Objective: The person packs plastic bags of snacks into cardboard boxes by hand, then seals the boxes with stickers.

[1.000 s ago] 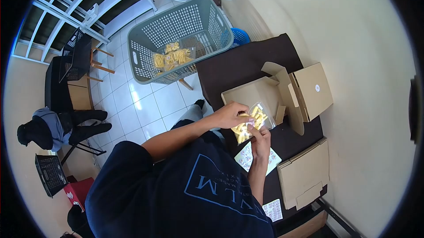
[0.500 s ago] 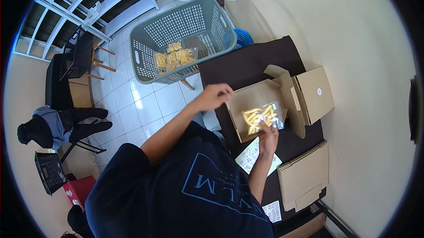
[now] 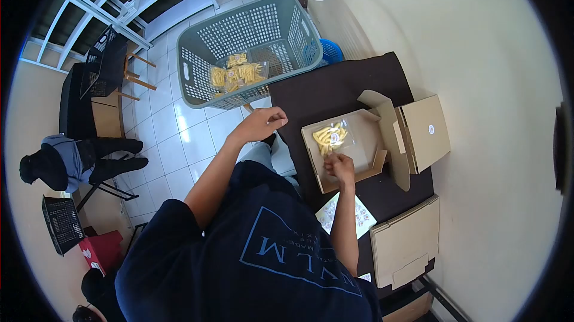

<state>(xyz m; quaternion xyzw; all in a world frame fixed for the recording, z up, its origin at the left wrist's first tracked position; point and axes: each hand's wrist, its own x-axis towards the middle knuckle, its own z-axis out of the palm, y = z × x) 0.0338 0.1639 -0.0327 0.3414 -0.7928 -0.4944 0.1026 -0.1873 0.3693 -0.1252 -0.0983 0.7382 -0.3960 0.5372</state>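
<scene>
Right hand: the right hand (image 3: 339, 165) is hovering with fingers curled in over the near edge of the open cardboard box (image 3: 372, 150); whether it is pinching the bag's corner cannot be told.
Left hand: the left hand (image 3: 264, 122) is hanging in a loose fist over the left edge of the dark table (image 3: 335, 92), showing nothing in its grasp.
Snack bag: the clear snack bag (image 3: 330, 136) of yellow sticks is lying inside the box, at its far left.
Lid: the box lid (image 3: 426, 130) is standing open to the right.
Basket: the grey laundry basket (image 3: 197, 59) is sitting far left, holding more yellow packets (image 3: 236, 74).
Near side: a sticker sheet (image 3: 360, 215) and flat folded cartons (image 3: 403, 244) are lying on the table.
</scene>
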